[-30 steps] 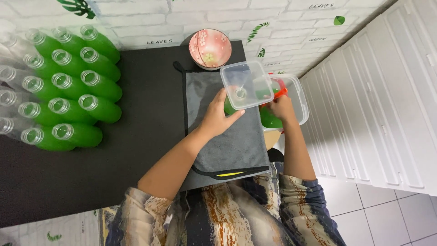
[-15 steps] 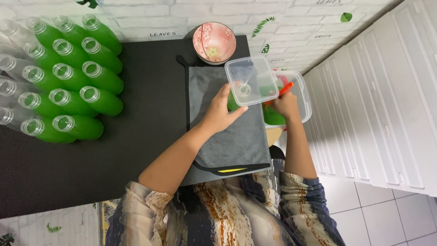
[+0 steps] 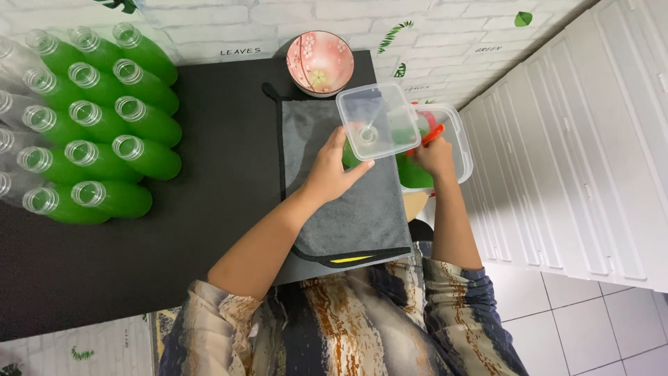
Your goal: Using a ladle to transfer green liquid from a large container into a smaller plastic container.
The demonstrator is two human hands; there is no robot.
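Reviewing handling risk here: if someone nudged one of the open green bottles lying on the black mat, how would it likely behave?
The green bottles lie on their sides, round-bodied, so one would probably roll. They have no caps, and any contents might spill. They look like thin plastic, likely light. The black mat may slow sliding.

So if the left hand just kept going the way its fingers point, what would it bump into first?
The left hand points up and to the right, and its fingertips already touch a green bottle under the clear plastic container. Going on, it would probably press into that bottle, though depth is hard to judge from above.
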